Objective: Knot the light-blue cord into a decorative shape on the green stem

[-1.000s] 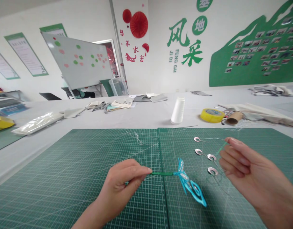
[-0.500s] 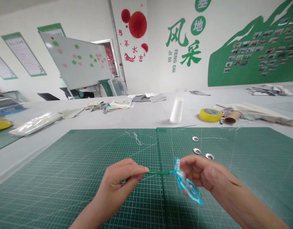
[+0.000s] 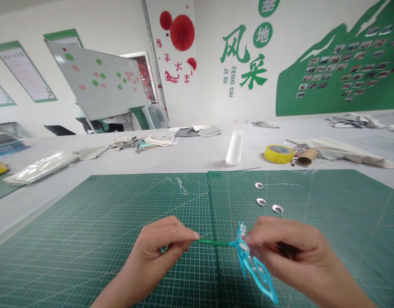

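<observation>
At the near left, the left hand (image 3: pixel 161 244) pinches the end of a green stem (image 3: pixel 213 242), thumb and forefinger pressed together with no gap. The stem points right over a green cutting mat (image 3: pixel 103 239) on the table (image 3: pixel 197 156) and ends in a blue ornament with white beads (image 3: pixel 248 259), held at near centre-right, its longest petal slanting down towards the near right. The right hand (image 3: pixel 293 252) is just right of it, fingers curled and nearly closed against the beaded petals; their tips are partly hidden, so I cannot tell whether they grip or only touch. On the far wall, the posters (image 3: pixel 26 70) at left carry lines too small to read. Then come red characters (image 3: pixel 178 66) including 年 and 吉, large green characters (image 3: pixel 236 44) 风采 with "JI DI" and "FENG CAI", and 地 in a green circle (image 3: pixel 263 35). The label on the yellow tape roll (image 3: pixel 277 157), farther right, is unreadable.
</observation>
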{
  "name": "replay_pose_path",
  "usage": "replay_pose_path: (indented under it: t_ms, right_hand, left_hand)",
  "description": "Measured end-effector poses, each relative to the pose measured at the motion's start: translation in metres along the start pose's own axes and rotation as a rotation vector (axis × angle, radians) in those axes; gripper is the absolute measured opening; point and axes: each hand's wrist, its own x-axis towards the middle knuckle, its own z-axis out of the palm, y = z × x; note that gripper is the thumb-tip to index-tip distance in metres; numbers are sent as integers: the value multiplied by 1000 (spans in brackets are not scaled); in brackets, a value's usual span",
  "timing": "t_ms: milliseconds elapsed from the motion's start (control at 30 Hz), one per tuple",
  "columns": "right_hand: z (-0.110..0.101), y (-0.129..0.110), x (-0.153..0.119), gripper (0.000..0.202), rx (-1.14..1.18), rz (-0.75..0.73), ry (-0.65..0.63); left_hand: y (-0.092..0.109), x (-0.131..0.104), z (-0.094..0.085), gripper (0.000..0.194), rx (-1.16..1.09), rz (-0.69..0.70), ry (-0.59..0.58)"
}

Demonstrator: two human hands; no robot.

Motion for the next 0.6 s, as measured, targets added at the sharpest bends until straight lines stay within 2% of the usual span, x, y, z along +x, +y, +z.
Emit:
replay_pose_path:
  t_ms: [100,267,433,600]
  right_hand:
    - [-2,0,1,30,-19,-83,-47]
    - [-2,0,2,23,-17,-154,-21]
    - [1,-2,3,16,-4,-119,-6]
    - [3,4,3,10,130,-47,36]
  left_hand:
    - [0,0,-1,28,-3,-7,0]
    - [-1,-1,-1,28,-16,-14,-8]
    - [-1,-1,0,27,-13,-21,-28]
    - [1,0,0,27,-8,-23,-15]
